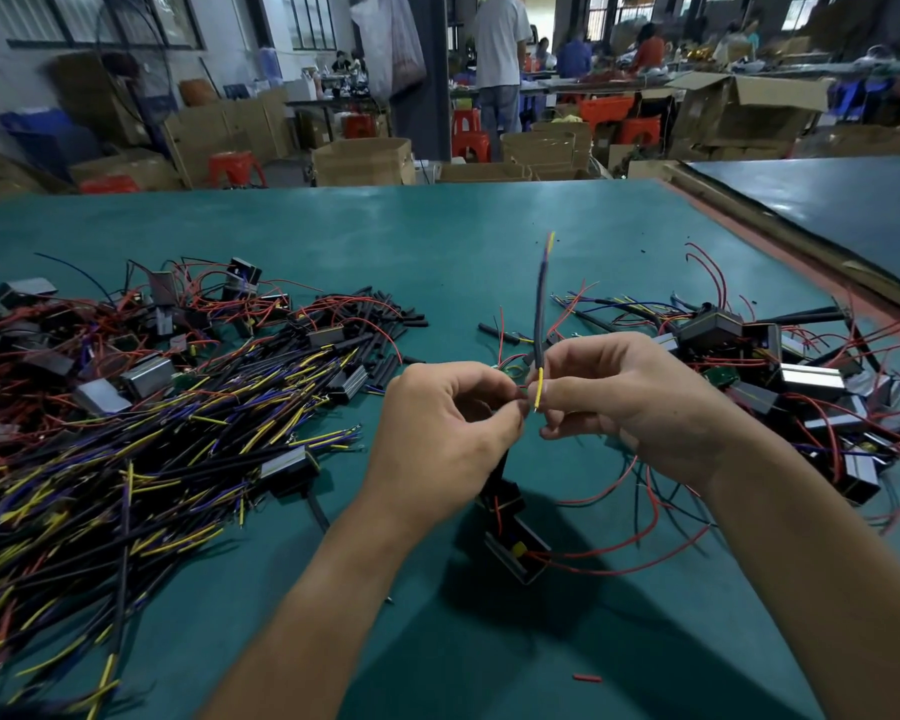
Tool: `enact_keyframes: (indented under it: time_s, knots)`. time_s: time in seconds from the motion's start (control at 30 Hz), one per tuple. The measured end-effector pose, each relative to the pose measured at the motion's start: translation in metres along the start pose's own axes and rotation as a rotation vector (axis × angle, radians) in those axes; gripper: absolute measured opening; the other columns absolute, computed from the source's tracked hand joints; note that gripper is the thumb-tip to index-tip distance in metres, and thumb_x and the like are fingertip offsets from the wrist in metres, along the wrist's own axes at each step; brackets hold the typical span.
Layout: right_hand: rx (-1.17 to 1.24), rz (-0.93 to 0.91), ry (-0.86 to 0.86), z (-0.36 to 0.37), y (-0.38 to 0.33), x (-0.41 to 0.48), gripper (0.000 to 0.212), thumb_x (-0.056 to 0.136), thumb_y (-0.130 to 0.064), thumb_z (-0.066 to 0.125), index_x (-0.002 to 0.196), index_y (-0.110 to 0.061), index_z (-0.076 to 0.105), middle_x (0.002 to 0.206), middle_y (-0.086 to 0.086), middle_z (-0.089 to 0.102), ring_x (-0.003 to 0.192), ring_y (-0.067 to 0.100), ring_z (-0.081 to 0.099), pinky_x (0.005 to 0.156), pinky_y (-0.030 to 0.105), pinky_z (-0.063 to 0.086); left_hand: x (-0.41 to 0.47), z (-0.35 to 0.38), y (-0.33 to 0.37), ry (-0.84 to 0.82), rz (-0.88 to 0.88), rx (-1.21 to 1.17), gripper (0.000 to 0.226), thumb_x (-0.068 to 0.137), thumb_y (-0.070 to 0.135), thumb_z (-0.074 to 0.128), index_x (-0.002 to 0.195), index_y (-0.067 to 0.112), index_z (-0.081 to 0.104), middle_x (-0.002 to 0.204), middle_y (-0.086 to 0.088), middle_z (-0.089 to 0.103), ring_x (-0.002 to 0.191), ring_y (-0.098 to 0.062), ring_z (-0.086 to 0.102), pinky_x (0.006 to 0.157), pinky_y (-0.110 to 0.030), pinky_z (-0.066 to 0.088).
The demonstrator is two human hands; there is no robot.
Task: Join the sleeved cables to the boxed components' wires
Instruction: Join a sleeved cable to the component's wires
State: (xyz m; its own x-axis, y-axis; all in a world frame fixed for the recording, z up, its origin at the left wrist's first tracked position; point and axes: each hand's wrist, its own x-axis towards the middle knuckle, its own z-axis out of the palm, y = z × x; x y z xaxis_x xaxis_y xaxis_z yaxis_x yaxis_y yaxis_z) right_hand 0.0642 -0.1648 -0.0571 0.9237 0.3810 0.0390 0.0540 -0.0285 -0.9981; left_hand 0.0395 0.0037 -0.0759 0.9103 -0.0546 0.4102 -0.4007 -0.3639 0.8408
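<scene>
Head view: your two hands meet at the centre of the frame, above the green table mat (385, 226). Your right hand (630, 402) pinches a black sleeved cable (540, 304) between thumb and forefinger. The cable stands nearly upright from your fingers toward the upper middle of the frame, and its bare yellow wire end (539, 389) points down past your fingertips. Your left hand (437, 423) has its fingers curled, thumb and forefinger pressed together on a thin wire just beside that yellow end. Whether the two wires touch is too small to tell.

Below your left hand, a black boxed component (515, 543) sits lower centre, with a dark lead running up from it toward your left palm. You cannot tell whether it hangs or rests on the mat. Red wires (619, 558) loop out from it to the right.

A large heap of sleeved cables (152, 449), black with yellow and purple ends, fills the left side of the frame. More boxed components (152, 314) with red wires lie behind it at upper left, next to loose black sleeve pieces (380, 314). Another pile of boxed components (801, 376) lies at right. A small red scrap (587, 678) lies near the bottom edge, between your forearms.
</scene>
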Motion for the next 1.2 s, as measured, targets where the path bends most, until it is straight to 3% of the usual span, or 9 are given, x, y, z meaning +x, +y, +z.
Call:
enact_keyframes:
  time_s: [0.23, 0.3, 0.37, 0.5, 0.6, 0.67, 0.87, 1.03, 1.2]
  knots:
    - [0.001, 0.119, -0.047, -0.004, -0.005, -0.002, 0.008, 0.078, -0.001, 0.067, 0.078, 0.005, 0.062, 0.067, 0.015, 0.055, 0.057, 0.014, 0.054, 0.06, 0.026, 0.057, -0.001, -0.002, 0.004, -0.059, 0.077, -0.018, 0.011, 0.079, -0.001, 0.072, 0.072, 0.008, 0.072, 0.066, -0.005, 0.07, 0.06, -0.019, 0.062, 0.062, -0.03, 0.051]
    - [0.074, 0.214, -0.075, -0.004, -0.007, -0.003, 0.014, 0.067, -0.011, 0.07, 0.07, -0.003, 0.058, 0.063, 0.01, 0.057, 0.053, 0.013, 0.053, 0.057, 0.027, 0.057, -0.002, -0.003, 0.005, -0.081, 0.165, 0.056, 0.01, 0.078, 0.002, 0.073, 0.074, 0.01, 0.072, 0.066, 0.003, 0.067, 0.061, -0.015, 0.062, 0.063, -0.025, 0.051]
    - [0.07, 0.247, -0.068, -0.003, -0.007, -0.003, 0.013, 0.07, -0.009, 0.069, 0.063, -0.007, 0.058, 0.061, 0.009, 0.057, 0.051, 0.013, 0.052, 0.056, 0.027, 0.057, -0.003, -0.004, 0.005, -0.085, 0.26, 0.15, 0.009, 0.076, 0.003, 0.074, 0.076, 0.012, 0.073, 0.066, 0.01, 0.064, 0.061, -0.005, 0.058, 0.063, -0.02, 0.047]
    - [-0.185, 0.055, 0.015, 0.0, -0.005, -0.002, 0.016, 0.084, 0.005, 0.063, 0.068, 0.0, 0.064, 0.065, 0.016, 0.058, 0.06, 0.019, 0.053, 0.062, 0.026, 0.058, -0.002, -0.004, 0.002, -0.052, 0.288, 0.223, 0.005, 0.075, 0.009, 0.073, 0.077, 0.013, 0.075, 0.064, 0.015, 0.06, 0.059, -0.006, 0.058, 0.061, -0.027, 0.049]
    - [-0.283, -0.071, 0.005, 0.002, -0.006, -0.003, 0.019, 0.08, 0.002, 0.069, 0.069, -0.012, 0.074, 0.068, 0.012, 0.066, 0.063, 0.016, 0.059, 0.062, 0.022, 0.057, -0.001, -0.003, 0.0, -0.02, 0.255, 0.232, 0.004, 0.074, 0.014, 0.07, 0.074, 0.016, 0.074, 0.062, 0.012, 0.062, 0.059, -0.015, 0.06, 0.06, -0.034, 0.049]
    - [-0.312, -0.105, -0.012, -0.001, -0.006, -0.004, 0.02, 0.079, -0.001, 0.072, 0.068, -0.017, 0.075, 0.067, 0.01, 0.069, 0.063, 0.013, 0.062, 0.065, 0.025, 0.057, -0.001, -0.002, -0.001, -0.013, 0.227, 0.205, 0.006, 0.073, 0.015, 0.068, 0.073, 0.017, 0.073, 0.063, 0.009, 0.065, 0.059, -0.017, 0.061, 0.06, -0.036, 0.05]
    - [-0.446, -0.159, -0.016, -0.01, -0.005, -0.004, 0.005, 0.081, -0.008, 0.076, 0.077, -0.009, 0.074, 0.067, 0.014, 0.07, 0.062, 0.016, 0.063, 0.065, 0.032, 0.052, -0.001, -0.003, 0.002, -0.036, 0.159, 0.109, 0.005, 0.074, 0.017, 0.069, 0.072, 0.018, 0.072, 0.063, 0.009, 0.067, 0.059, -0.016, 0.063, 0.058, -0.034, 0.051]
    - [-0.343, -0.135, -0.088, -0.016, -0.005, -0.006, 0.008, 0.081, -0.006, 0.074, 0.074, -0.009, 0.073, 0.067, 0.012, 0.069, 0.063, 0.014, 0.064, 0.064, 0.021, 0.053, -0.001, -0.006, 0.003, -0.028, 0.192, 0.161, 0.005, 0.075, 0.013, 0.073, 0.072, 0.017, 0.073, 0.061, 0.012, 0.063, 0.057, -0.013, 0.059, 0.058, -0.033, 0.049]
    - [-0.278, -0.128, -0.091, -0.014, -0.003, -0.004, 0.016, 0.071, -0.026, 0.074, 0.07, -0.01, 0.073, 0.068, 0.011, 0.069, 0.062, 0.016, 0.063, 0.066, 0.026, 0.056, -0.001, -0.006, 0.004, -0.02, 0.25, 0.211, 0.005, 0.075, 0.019, 0.071, 0.074, 0.016, 0.074, 0.062, 0.012, 0.062, 0.06, -0.009, 0.058, 0.062, -0.03, 0.049]
